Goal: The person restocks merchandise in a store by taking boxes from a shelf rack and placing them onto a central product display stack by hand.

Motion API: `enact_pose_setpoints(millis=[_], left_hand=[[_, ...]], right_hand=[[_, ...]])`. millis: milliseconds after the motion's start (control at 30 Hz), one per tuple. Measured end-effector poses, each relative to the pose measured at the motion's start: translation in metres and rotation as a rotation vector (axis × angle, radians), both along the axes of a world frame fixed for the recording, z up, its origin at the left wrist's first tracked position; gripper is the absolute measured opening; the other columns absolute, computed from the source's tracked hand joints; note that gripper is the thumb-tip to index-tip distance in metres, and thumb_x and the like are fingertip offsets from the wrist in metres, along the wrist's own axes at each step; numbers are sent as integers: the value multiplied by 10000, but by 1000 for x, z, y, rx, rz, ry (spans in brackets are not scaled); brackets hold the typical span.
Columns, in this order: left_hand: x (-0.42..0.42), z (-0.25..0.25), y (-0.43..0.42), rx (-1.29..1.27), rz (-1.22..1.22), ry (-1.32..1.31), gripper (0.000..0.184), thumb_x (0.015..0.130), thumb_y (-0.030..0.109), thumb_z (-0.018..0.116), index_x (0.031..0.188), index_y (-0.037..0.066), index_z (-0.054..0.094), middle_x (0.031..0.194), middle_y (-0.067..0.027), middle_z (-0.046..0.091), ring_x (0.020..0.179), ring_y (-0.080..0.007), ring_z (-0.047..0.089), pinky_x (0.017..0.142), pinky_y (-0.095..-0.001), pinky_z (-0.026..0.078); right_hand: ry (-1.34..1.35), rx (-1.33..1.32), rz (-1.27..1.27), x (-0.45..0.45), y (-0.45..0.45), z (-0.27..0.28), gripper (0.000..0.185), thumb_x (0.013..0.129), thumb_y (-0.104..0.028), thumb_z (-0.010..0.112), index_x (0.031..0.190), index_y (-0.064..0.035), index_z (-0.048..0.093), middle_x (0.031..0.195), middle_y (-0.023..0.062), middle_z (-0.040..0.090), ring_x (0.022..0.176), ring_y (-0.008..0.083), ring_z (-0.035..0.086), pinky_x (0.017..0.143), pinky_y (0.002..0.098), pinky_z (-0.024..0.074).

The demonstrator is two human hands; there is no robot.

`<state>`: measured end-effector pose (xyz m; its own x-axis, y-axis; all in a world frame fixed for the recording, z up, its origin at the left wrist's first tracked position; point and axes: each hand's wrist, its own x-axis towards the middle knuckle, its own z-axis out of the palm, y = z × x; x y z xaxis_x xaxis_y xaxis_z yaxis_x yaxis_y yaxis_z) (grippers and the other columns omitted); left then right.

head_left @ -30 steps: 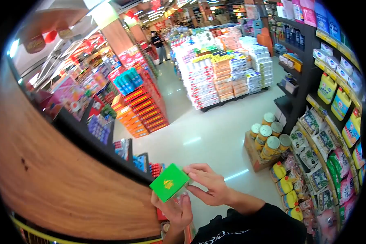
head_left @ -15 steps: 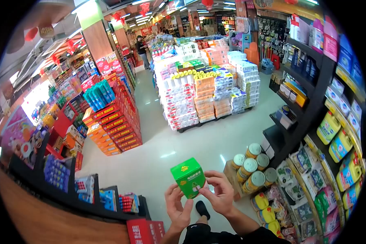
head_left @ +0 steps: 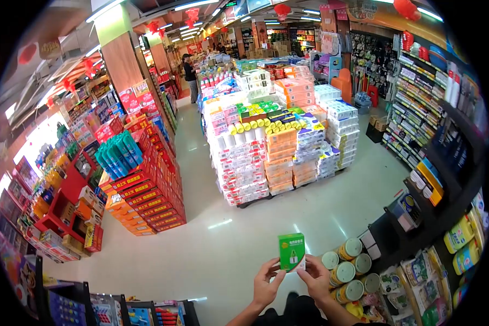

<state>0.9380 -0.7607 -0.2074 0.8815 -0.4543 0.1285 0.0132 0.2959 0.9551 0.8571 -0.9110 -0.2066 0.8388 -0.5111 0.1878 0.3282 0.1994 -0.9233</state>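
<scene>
The green printed carton (head_left: 292, 252) is held nearly upright at 5 o'clock in the view. Its lower part is grasped by the fingers of the left hand (head_left: 266, 283) at the carton's 7 o'clock and of the right hand (head_left: 316, 278) at its 5 o'clock. Low weight and stiff, smooth, dentable card walls are to be expected. Opposed side edges should be gripped, with light pressure applied.

Ceiling tubes (head_left: 198, 5) are shining brightly beyond the grip, streaking the glossy floor (head_left: 195, 261) just past it. White glare (head_left: 46, 132) is flaring far to its left. Fisheye distortion is bending outer lines toward black corners (head_left: 0, 16), and small print on the green box (head_left: 292, 253) is looking soft.
</scene>
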Motion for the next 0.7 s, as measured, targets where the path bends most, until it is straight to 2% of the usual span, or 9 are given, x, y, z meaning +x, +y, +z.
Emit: enact_pose_setpoints(millis=[167,300,533,600,700], left_hand=[[88,-42,-63,80,48,8,451,943,76,697,1368,20,557,1373,-126,566,1158,-215,625,906,-316,523],[163,-34,-113,126,43,-21,466,946,89,695,1384,29,547,1408,-124,532,1156,-218,616,905,-330,531],[283,-28,-200,21,36,-40,450,947,4,660,1380,28,539,1435,-121,494,1184,-228,586,947,-328,519],[308,-27,-220,-15,43,10,443,944,-36,644,1371,27,545,1429,-116,496,1191,-223,576,960,-332,515],[355,-24,-250,-47,-32,-63,443,941,-66,634,1366,27,549,1421,-111,496,1190,-222,573,971,-341,511]], right_hand=[[86,98,-8,86,-60,-36,426,872,71,708,1278,33,586,1341,130,568,1121,221,642,976,348,538],[-2,139,38,169,-118,-39,407,864,95,703,1249,28,590,1340,146,565,1148,236,631,987,360,542],[-146,91,105,300,-214,-27,405,860,107,699,1239,31,579,1350,163,550,1181,257,617,1004,381,539],[-69,116,131,322,-235,-25,404,850,111,708,1224,41,570,1362,180,535,1186,271,615,996,396,544],[-78,148,119,358,-266,-25,405,846,94,725,1214,35,567,1352,187,550,1182,268,619,1004,391,535]])
